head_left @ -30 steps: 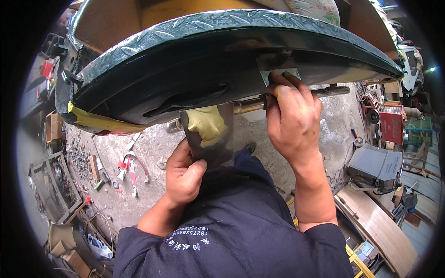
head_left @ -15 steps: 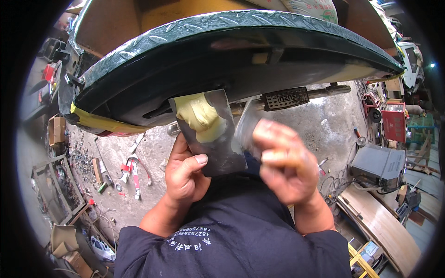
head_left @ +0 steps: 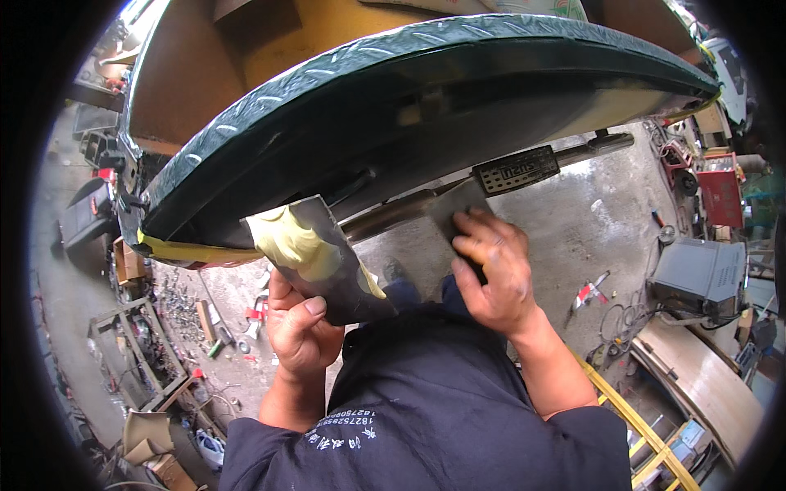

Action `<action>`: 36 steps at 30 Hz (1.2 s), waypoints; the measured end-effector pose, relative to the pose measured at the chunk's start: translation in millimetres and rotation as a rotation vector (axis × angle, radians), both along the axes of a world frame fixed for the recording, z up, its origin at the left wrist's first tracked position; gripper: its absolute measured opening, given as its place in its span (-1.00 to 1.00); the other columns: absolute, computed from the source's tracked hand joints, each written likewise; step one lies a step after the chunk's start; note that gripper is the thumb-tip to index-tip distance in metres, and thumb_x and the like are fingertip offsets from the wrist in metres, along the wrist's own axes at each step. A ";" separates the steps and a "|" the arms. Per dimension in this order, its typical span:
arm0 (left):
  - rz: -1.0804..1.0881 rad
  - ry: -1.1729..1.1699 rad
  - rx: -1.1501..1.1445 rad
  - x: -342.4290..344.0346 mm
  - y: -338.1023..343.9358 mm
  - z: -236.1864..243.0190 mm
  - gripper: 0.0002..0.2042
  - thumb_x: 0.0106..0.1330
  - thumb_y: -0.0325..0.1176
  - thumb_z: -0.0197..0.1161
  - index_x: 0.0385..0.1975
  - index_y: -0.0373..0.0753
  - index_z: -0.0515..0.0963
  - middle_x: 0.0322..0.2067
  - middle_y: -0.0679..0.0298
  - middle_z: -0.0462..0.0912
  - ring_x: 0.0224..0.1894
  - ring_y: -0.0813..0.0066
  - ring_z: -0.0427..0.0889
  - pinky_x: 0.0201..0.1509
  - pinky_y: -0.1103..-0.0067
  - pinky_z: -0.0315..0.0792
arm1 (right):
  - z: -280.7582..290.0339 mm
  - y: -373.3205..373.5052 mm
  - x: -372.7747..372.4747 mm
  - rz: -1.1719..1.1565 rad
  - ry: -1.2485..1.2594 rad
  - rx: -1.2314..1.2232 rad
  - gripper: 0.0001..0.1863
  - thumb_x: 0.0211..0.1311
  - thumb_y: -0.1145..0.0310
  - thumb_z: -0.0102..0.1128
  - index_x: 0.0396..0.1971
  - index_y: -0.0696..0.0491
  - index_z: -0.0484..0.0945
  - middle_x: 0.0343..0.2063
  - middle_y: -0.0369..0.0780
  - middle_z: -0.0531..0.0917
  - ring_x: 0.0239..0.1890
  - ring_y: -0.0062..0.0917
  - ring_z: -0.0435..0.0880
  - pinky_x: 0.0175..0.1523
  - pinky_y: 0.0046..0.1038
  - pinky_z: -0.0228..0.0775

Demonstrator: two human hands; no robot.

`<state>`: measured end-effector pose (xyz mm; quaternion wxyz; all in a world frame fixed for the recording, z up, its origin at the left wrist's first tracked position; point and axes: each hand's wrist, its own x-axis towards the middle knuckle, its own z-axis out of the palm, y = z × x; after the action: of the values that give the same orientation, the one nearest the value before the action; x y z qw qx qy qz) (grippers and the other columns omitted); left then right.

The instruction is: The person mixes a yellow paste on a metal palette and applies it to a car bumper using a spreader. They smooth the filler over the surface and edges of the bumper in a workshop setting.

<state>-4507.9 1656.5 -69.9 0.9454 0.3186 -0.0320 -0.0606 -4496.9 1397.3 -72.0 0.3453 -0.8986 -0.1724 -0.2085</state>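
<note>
My left hand (head_left: 304,327) grips the lower edge of a dark flat board (head_left: 344,282), thumb on top. A thick mound of pale yellow filler paste (head_left: 286,237) lies on its upper left part, and a smear of the same runs along its right edge. In my right hand (head_left: 499,274) is a thin grey spreader (head_left: 453,211), pinched with the fingers along its face. The spreader is apart from the board, to its right. Just beyond both hands curves a dark green vehicle panel (head_left: 393,123), with a pale sanded-looking patch (head_left: 602,110) at its right.
A metal bar with a black perforated step (head_left: 517,170) runs below the panel. Yellow masking tape (head_left: 201,252) lines its lower left edge. On the right stand a grey machine (head_left: 696,274), a red box (head_left: 720,190) and a yellow frame (head_left: 639,425). Scraps litter the concrete floor (head_left: 573,237).
The view has shifted. My left hand and the board now sit further left, the board more tilted. My right hand has slowed and moved the spreader away from the board.
</note>
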 end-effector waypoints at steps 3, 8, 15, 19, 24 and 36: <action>-0.016 0.011 0.031 -0.9 -3.4 3.1 -0.31 0.08 -0.64 0.01 0.36 -0.26 0.32 0.32 0.08 0.43 0.38 0.16 0.40 0.54 0.27 0.17 | -14.1 -5.6 12.6 -0.151 -0.030 0.052 -0.67 0.03 0.54 0.31 -0.13 0.10 0.64 0.04 -0.14 0.69 0.12 -0.20 0.59 0.23 -0.25 0.29; -0.002 0.037 0.146 -4.2 -5.9 16.1 -0.32 0.10 -0.66 -0.02 0.35 -0.24 0.36 0.31 0.09 0.45 0.39 0.17 0.38 0.54 0.26 0.18 | -29.3 -3.6 29.4 -0.219 -0.073 0.167 -0.63 0.00 0.54 0.33 -0.09 0.09 0.65 0.07 -0.17 0.68 0.13 -0.22 0.54 0.26 -0.25 0.24; 0.018 0.104 0.348 -11.1 -28.4 33.2 -0.32 0.06 -0.65 0.01 0.33 -0.23 0.38 0.30 0.14 0.48 0.39 0.24 0.39 0.56 0.30 0.12 | -43.6 -10.2 34.5 -0.227 -0.060 0.341 -0.65 0.04 0.50 0.35 -0.10 0.10 0.66 0.07 -0.17 0.68 0.12 -0.25 0.54 0.25 -0.24 0.19; -0.038 0.122 0.385 -12.9 -37.9 39.4 -0.30 0.08 -0.67 -0.01 0.36 -0.22 0.35 0.34 0.14 0.44 0.42 0.20 0.35 0.55 0.24 0.14 | -47.2 -11.5 39.1 -0.248 -0.058 0.378 -0.63 0.01 0.47 0.36 -0.09 0.09 0.67 0.09 -0.21 0.68 0.10 -0.32 0.53 0.20 -0.28 0.18; -0.059 0.124 0.415 -11.7 -44.1 37.6 -0.29 0.09 -0.67 -0.03 0.38 -0.20 0.33 0.35 0.14 0.42 0.42 0.19 0.35 0.56 0.20 0.13 | -44.0 -4.9 45.9 -0.239 -0.075 0.371 -0.60 0.00 0.45 0.35 -0.07 0.07 0.67 0.12 -0.25 0.66 0.09 -0.36 0.52 0.16 -0.27 0.17; -0.028 0.103 0.330 -16.4 -18.6 30.5 -0.32 0.10 -0.70 0.01 0.35 -0.23 0.36 0.34 0.11 0.42 0.40 0.18 0.38 0.55 0.22 0.17 | -32.9 30.0 54.7 -0.274 -0.049 0.298 -0.58 0.09 0.39 0.32 0.02 0.06 0.64 0.19 -0.24 0.60 0.13 -0.34 0.46 0.16 -0.26 0.14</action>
<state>-4524.3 1637.9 -39.4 0.8797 0.4654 0.0225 -0.0947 -4442.3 1427.3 -104.9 0.4386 -0.8473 -0.0240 -0.2985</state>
